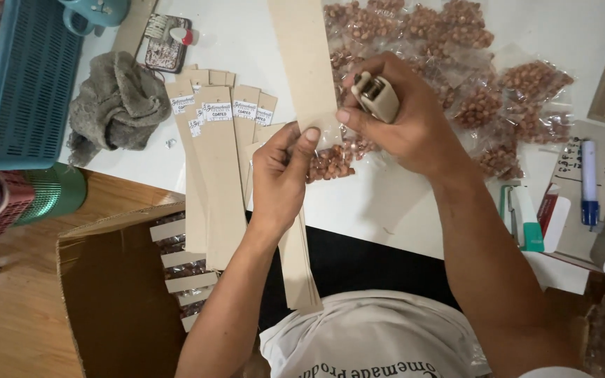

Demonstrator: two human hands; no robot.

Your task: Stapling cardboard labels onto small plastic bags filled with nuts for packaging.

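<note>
The left hand (279, 175) pinches a small clear bag of nuts (330, 159) against the cardboard strip (304, 59) above its thumb, so the right hand (407, 119), clenched around a beige stapler (377, 96), can reach their overlap.

R hand (414, 126) w/ stapler (377, 96), L hand (281, 175) on peanut bag (330, 157)

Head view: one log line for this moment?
left hand: holds peanut bag to card strip | right hand: beige stapler at bag top
</note>
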